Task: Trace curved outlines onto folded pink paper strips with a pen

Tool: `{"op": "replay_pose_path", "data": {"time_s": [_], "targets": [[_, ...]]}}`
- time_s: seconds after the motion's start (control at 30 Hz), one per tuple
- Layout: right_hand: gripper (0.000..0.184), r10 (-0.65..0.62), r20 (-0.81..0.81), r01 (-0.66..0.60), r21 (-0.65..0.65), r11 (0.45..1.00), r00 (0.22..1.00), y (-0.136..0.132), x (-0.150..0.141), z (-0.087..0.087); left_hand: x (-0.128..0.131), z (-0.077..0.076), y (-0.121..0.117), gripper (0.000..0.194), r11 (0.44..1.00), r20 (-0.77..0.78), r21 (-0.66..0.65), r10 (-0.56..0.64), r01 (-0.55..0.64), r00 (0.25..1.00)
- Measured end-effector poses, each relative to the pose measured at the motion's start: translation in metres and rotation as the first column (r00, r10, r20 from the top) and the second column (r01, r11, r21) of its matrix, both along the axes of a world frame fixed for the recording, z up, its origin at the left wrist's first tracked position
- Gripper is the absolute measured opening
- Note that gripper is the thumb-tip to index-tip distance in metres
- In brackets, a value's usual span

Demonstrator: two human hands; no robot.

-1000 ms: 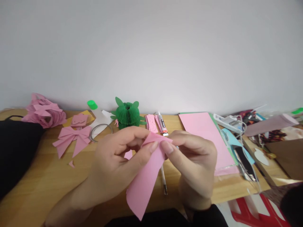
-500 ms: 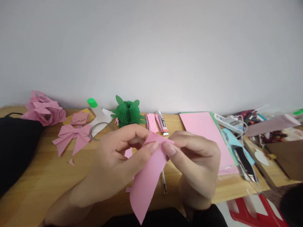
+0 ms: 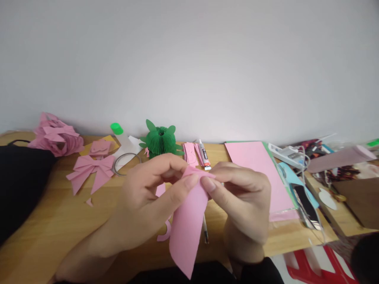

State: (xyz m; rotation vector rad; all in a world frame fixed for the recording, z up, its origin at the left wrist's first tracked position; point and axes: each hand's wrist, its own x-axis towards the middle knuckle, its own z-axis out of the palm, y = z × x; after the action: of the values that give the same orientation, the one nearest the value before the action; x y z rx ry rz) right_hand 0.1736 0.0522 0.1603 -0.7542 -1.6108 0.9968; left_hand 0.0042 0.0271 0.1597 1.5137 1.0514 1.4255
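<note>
A strip of pink paper (image 3: 189,225) hangs between my hands, its top end folded over and its pointed lower end near my lap. My left hand (image 3: 154,201) pinches the folded top between thumb and fingers. From the other side my right hand (image 3: 242,201) grips the same fold, thumb in front. The fingers behind the paper are partly hidden. On the table below lie a curved pink paper cutout (image 3: 164,232) and a pen (image 3: 205,228), both partly covered by the paper or my hands.
A pink paper bow (image 3: 91,171), a grey ring (image 3: 127,163) and a green-capped bottle (image 3: 121,136) lie left. Behind my hands are a green honeycomb paper figure (image 3: 161,142) and a glue tube (image 3: 204,156). Pink paper sheets (image 3: 257,169) and a power strip (image 3: 286,154) lie right.
The lower end of the pink strip has swung to the right, showing more of the curved cutout. My right hand has shifted slightly left; both hands keep their pinch.
</note>
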Motion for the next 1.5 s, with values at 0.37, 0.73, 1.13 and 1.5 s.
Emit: {"op": "replay_pose_path", "data": {"time_s": [0.37, 0.73, 1.13, 1.5], "targets": [[0.012, 0.024, 0.012, -0.024, 0.000, 1.000, 1.000, 0.000, 0.001, 0.000, -0.001, -0.002, 0.000, 0.014, 0.996, -0.069, 0.061, 0.062, -0.058, 0.996], [0.012, -0.016, 0.016, 0.015, 0.031, 0.999, 1.000, 0.001, 0.000, 0.001, 0.003, 0.001, 0.001, 0.014, 0.997, -0.049, 0.062, 0.058, -0.055, 0.997], [0.015, -0.011, 0.064, 0.006, 0.077, 0.997, 0.998, 0.002, 0.002, 0.006, 0.002, 0.003, 0.006, 0.016, 0.999, 0.194, -0.038, -0.011, 0.019, 0.981], [0.014, 0.002, 0.049, -0.005, 0.044, 0.999, 0.999, 0.006, 0.001, 0.002, 0.007, -0.011, 0.015, 0.017, 0.981, 0.202, 0.148, 0.097, -0.129, 0.975]]}}
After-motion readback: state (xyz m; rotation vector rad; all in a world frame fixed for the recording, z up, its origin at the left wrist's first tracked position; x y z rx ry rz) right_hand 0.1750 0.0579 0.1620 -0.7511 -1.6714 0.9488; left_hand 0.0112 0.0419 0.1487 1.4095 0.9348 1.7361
